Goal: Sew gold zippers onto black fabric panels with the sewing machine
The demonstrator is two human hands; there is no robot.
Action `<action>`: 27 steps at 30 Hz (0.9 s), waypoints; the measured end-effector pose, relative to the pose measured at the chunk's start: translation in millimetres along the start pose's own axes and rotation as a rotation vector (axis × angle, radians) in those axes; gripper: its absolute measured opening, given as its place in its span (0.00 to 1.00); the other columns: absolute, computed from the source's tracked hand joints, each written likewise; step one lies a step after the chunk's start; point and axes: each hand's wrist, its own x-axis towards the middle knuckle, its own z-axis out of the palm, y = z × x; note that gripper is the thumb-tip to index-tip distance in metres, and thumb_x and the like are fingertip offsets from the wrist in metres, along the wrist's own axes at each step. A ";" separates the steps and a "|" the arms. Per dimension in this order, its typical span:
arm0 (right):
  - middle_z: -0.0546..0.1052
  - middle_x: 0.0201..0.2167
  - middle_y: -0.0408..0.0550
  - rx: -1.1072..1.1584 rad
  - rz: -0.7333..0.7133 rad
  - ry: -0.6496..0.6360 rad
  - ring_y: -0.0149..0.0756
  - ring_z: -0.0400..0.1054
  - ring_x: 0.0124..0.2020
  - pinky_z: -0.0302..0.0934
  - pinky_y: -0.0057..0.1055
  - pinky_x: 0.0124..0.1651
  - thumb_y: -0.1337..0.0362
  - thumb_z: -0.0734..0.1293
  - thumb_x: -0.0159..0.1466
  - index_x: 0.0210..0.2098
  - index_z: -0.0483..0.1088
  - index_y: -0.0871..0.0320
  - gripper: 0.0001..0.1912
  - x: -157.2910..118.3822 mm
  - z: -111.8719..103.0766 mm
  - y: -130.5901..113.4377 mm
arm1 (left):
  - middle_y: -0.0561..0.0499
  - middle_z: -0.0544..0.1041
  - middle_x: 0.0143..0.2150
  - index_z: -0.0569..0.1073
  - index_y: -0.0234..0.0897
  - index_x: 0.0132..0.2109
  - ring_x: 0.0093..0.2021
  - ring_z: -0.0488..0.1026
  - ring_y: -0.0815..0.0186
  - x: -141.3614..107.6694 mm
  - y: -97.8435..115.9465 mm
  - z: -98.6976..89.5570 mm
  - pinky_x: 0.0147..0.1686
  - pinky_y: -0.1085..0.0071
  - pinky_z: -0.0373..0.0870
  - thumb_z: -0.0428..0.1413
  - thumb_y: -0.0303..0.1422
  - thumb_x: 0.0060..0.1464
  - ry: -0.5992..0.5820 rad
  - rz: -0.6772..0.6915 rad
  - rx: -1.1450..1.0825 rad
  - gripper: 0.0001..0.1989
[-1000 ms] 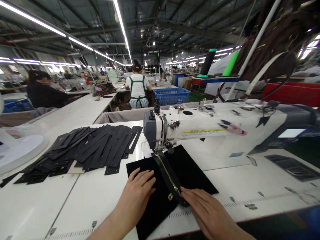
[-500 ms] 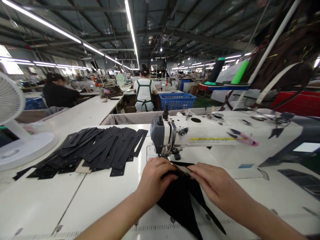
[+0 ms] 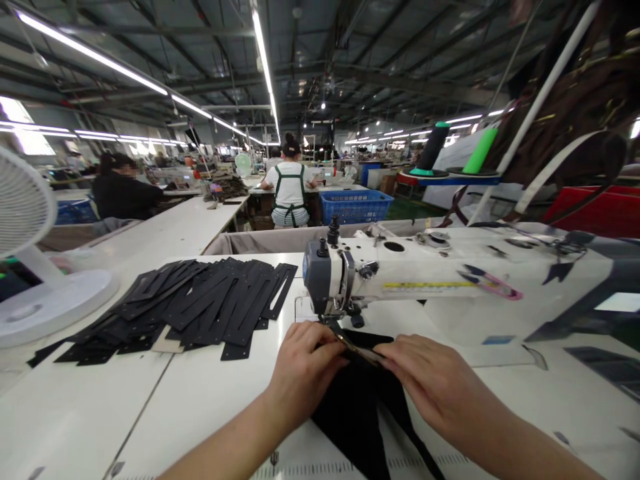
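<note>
A piece of black fabric (image 3: 353,413) hangs from both my hands at the front of the sewing machine (image 3: 400,273). My left hand (image 3: 307,363) is closed on its left part, just below the presser foot area, thumb folded over. My right hand (image 3: 425,373) pinches the right part. Between them a zipper (image 3: 359,348) with shiny metal teeth curves along the fabric's upper edge. More of the black cloth lies flat behind it, close to the needle. The needle itself is hidden by the machine head and my left fingers.
Left of the machine lies a heap of black slotted strips (image 3: 210,307). A white fan (image 3: 45,293) stands at the far left. Pink-handled thread snips (image 3: 493,281) rest on the machine arm. Thread cones (image 3: 480,152) stand behind. A co-worker (image 3: 289,187) sits ahead beside a blue basket (image 3: 355,205).
Both hands keep their hold. The cloth behind the zipper is spread wider to the right, and more of the metal teeth shows between my hands. The view has shifted slightly.
</note>
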 end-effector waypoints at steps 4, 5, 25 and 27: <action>0.75 0.30 0.48 -0.001 -0.008 0.008 0.35 0.69 0.30 0.63 0.32 0.34 0.72 0.53 0.64 0.37 0.67 0.60 0.13 1.2 0.1 -0.3 | 0.51 0.75 0.34 0.70 0.37 0.40 0.34 0.69 0.67 0.4 4.6 -2.0 0.36 0.68 0.62 0.54 0.27 0.54 0.041 0.107 -0.044 0.05; 0.75 0.30 0.48 -0.001 -0.007 0.007 0.35 0.69 0.30 0.63 0.32 0.33 0.72 0.53 0.64 0.37 0.67 0.60 0.13 1.4 0.1 -0.5 | 0.51 0.75 0.35 0.70 0.37 0.39 0.34 0.69 0.67 0.2 5.4 -2.0 0.36 0.68 0.62 0.54 0.26 0.54 0.041 0.115 -0.066 0.04; 0.76 0.31 0.48 -0.019 -0.005 0.041 0.37 0.70 0.31 0.64 0.34 0.36 0.72 0.53 0.64 0.38 0.67 0.60 0.13 -1.1 5.1 -6.0 | 0.53 0.74 0.30 0.73 0.38 0.31 0.33 0.70 0.64 5.4 31.0 -7.7 0.35 0.67 0.63 0.59 0.28 0.47 -0.060 -0.470 -0.288 0.02; 0.76 0.31 0.48 -0.024 -0.014 0.050 0.37 0.70 0.32 0.65 0.35 0.37 0.72 0.53 0.63 0.38 0.68 0.60 0.13 -1.9 6.3 -6.1 | 0.52 0.74 0.31 0.73 0.38 0.31 0.34 0.69 0.63 8.3 32.3 -8.7 0.36 0.67 0.63 0.59 0.28 0.46 -0.089 -0.455 -0.279 0.02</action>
